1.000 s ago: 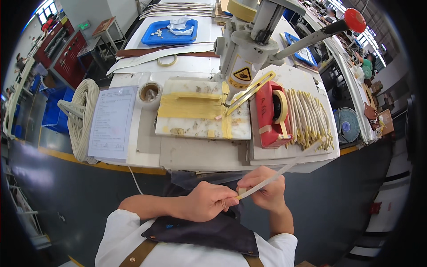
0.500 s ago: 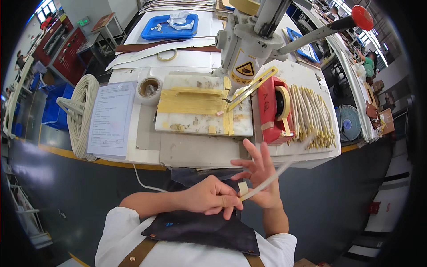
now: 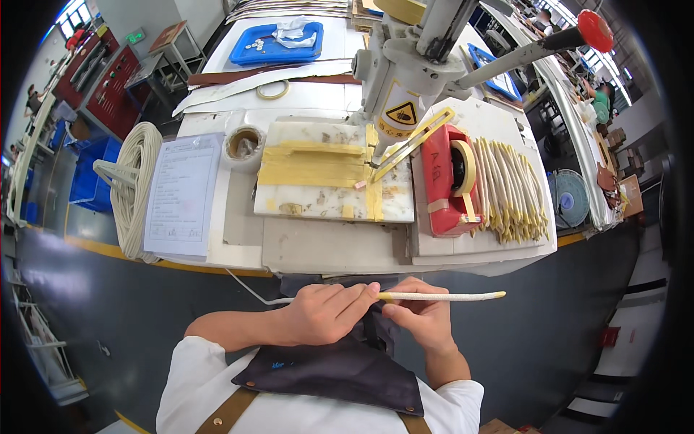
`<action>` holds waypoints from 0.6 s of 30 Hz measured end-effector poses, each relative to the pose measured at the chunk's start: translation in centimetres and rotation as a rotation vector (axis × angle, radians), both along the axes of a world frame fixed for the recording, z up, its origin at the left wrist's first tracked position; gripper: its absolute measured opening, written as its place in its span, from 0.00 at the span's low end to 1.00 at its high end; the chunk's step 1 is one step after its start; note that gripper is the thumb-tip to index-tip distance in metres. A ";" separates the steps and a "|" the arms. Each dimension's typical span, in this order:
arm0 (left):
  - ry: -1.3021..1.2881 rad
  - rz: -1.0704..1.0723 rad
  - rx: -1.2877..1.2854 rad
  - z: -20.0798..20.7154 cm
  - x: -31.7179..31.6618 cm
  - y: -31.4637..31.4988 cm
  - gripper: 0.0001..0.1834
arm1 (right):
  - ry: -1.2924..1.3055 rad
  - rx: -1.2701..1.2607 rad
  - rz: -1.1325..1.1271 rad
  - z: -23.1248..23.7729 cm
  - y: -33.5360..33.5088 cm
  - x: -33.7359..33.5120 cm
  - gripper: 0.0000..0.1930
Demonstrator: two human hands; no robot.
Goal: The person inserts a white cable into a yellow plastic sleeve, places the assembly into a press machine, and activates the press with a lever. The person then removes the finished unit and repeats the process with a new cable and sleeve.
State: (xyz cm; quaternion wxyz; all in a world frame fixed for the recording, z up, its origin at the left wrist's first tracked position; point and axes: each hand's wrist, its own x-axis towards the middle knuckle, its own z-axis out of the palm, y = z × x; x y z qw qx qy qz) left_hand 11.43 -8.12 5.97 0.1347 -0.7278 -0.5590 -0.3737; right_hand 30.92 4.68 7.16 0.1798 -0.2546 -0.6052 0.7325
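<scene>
White cord runs level between a person's two bare hands, just off the near edge of a worktable and in front of the person's body. One yellow band wraps it close to the left fingertips, and its free end, pointing right, has a yellow tip.

The left hand is closed around the cord, knuckles up, its fingers curled over. From the far side of that hand the cord trails out left and up towards the table edge. The right hand grips the cord just right of the yellow band, thumb on the near side; part of its hold is hidden.

Beyond the hands, on the pale worktable, sits a white slab, mottled and stuck over with yellow tape. To its right stands a red tape dispenser carrying a roll of yellowish tape. Just beside that lies a row of short cord pieces, white with yellow ends. A grey press rises behind the slab, its long lever slanting right to a red knob.

Left of the slab are a roll of clear tape, a printed sheet and, at the table's left side, a thick coil of whitish cord. Farther back, a blue tray holds small white discs and a crumpled plastic bag.
</scene>
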 end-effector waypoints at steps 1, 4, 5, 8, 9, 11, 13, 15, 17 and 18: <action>-0.004 -0.001 -0.018 0.1 -0.1 0.0 0.19 | -0.013 0.072 -0.004 -0.1 0.1 0.0 0.13; -0.178 -0.053 -0.075 -0.3 0.2 0.5 0.18 | -0.024 0.326 -0.014 -0.1 0.7 -0.4 0.10; -0.203 -0.058 -0.107 -0.2 0.3 0.5 0.17 | -0.006 0.437 -0.020 0.1 0.9 -0.7 0.10; -0.250 -0.057 -0.215 0.3 0.4 0.4 0.15 | -0.030 0.625 -0.036 0.8 0.9 -1.1 0.11; -0.248 -0.054 -0.261 0.5 0.5 0.4 0.14 | -0.052 0.663 -0.044 0.9 0.8 -1.2 0.12; -0.276 -0.058 -0.310 0.5 0.6 0.5 0.11 | -0.069 0.711 -0.051 0.9 0.8 -1.3 0.12; -0.334 -0.073 -0.314 0.1 0.7 0.8 0.07 | -0.072 0.748 -0.038 1.0 0.9 -1.5 0.13; -0.510 -0.164 -0.345 -0.6 0.6 1.0 0.08 | -0.065 0.770 -0.005 1.1 1.1 -1.6 0.14; -0.701 -0.251 -0.439 -0.5 0.3 1.0 0.10 | -0.056 0.793 0.025 1.3 1.3 -1.6 0.15; -0.804 -0.289 -0.517 -0.1 0.2 0.8 0.11 | -0.050 0.804 0.042 1.5 1.4 -1.6 0.15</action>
